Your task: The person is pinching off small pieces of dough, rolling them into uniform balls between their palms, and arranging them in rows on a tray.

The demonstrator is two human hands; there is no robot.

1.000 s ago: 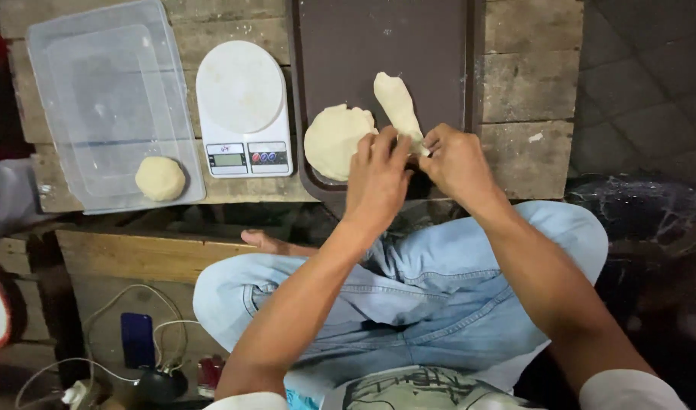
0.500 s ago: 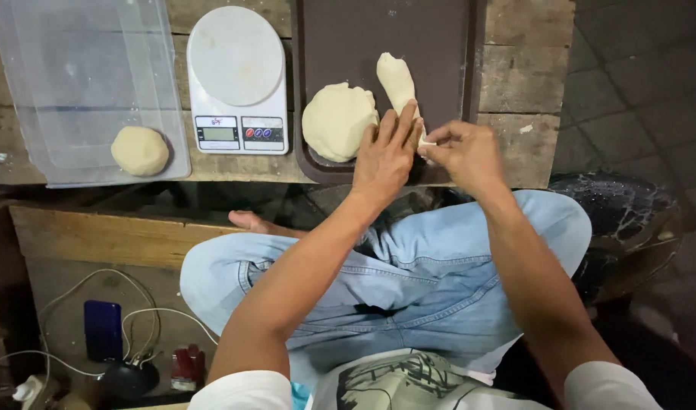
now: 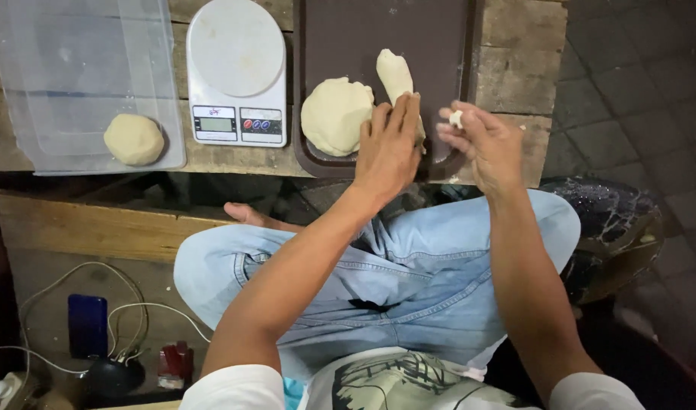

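Note:
A dark brown tray (image 3: 439, 45) lies on the wooden table. On it rest a round lump of pale dough (image 3: 336, 115) and a long roll of dough (image 3: 394, 74). My left hand (image 3: 390, 146) lies flat, fingers together, pressing on the near end of the long roll. My right hand (image 3: 486, 144) hovers just right of it, pinching a small bit of dough (image 3: 456, 118) between its fingertips.
A white kitchen scale (image 3: 237, 70) stands left of the tray. A clear plastic tub (image 3: 82, 76) at the far left holds one dough ball (image 3: 134, 139). Cables and a blue phone (image 3: 88, 325) lie on the floor at lower left. My knees sit under the table edge.
My right hand has pulled away to the right with a small pinch of dough. My left hand stays flat on the long roll. The camera has shifted slightly.

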